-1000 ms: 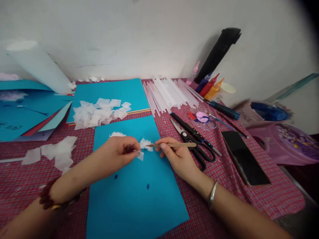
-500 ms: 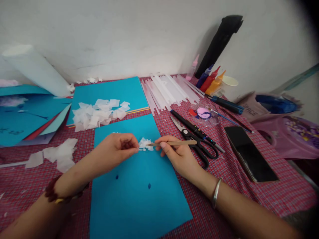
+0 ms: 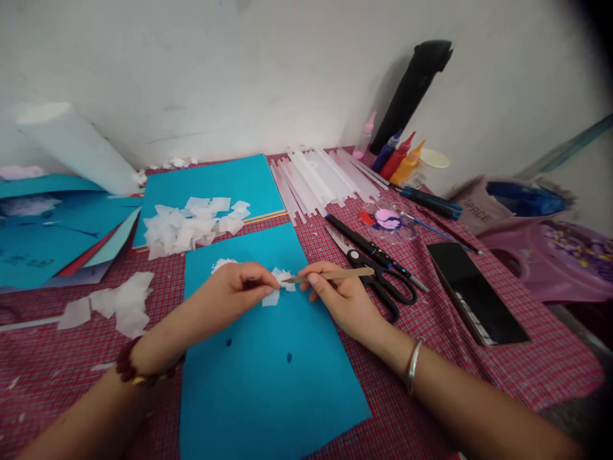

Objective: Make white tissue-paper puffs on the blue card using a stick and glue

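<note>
A blue sheet of paper [image 3: 272, 396] lies before me, with two dark blue dots on it. On its upper part is a cluster of white tissue paper bits [image 3: 287, 279]. My left hand [image 3: 242, 289] is closed in a pinch at the cluster's left side, a small white tissue paper square [image 3: 271, 299] at its fingertips. Between thumb and fingers, my right hand [image 3: 335, 295] grips a flat wooden stick [image 3: 352, 273], its narrow tip touching or just over the cluster. Another white patch [image 3: 223, 263] shows behind my left hand.
Loose tissue squares [image 3: 182, 227] lie on a blue paper stack [image 3: 205, 176]. Scissors [image 3: 371, 271], a marker [image 3: 357, 236], a phone [image 3: 474, 294] and a paint palette [image 3: 387, 220] stand right. White strips [image 3: 320, 182] and paint bottles [image 3: 402, 160] are at the back.
My left hand has shifted slightly right towards the cluster, and a white square now shows below its fingertips. The patch behind that hand is more exposed. My right hand has barely moved.
</note>
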Demonstrator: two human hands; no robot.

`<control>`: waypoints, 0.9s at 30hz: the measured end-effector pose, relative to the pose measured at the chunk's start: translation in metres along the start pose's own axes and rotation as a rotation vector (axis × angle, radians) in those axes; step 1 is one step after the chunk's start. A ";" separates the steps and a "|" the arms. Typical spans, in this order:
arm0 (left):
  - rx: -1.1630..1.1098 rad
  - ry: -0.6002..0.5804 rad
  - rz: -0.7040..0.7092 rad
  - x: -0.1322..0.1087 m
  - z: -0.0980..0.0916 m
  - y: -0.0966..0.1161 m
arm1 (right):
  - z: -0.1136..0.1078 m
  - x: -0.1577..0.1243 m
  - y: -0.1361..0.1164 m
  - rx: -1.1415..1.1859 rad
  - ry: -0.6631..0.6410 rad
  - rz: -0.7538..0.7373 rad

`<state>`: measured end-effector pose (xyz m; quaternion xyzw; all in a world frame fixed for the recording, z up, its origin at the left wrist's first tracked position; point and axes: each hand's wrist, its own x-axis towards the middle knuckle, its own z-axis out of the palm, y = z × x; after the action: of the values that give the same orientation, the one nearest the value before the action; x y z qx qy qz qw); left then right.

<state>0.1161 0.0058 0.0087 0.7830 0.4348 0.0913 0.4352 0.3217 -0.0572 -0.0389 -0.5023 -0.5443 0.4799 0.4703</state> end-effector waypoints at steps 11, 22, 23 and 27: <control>-0.020 0.063 -0.058 0.009 0.012 0.008 | 0.000 0.000 0.001 -0.011 -0.007 -0.031; -0.030 0.139 -0.039 0.013 0.017 -0.001 | 0.000 -0.010 -0.010 -0.003 0.097 -0.140; -0.033 0.142 -0.041 0.014 0.017 -0.001 | 0.000 -0.011 -0.010 -0.035 0.067 -0.159; -0.057 0.142 -0.030 0.014 0.018 -0.004 | 0.001 -0.011 -0.010 -0.167 -0.020 -0.207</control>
<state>0.1322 0.0066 -0.0088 0.7553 0.4735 0.1526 0.4267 0.3207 -0.0688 -0.0298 -0.4762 -0.6356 0.3870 0.4685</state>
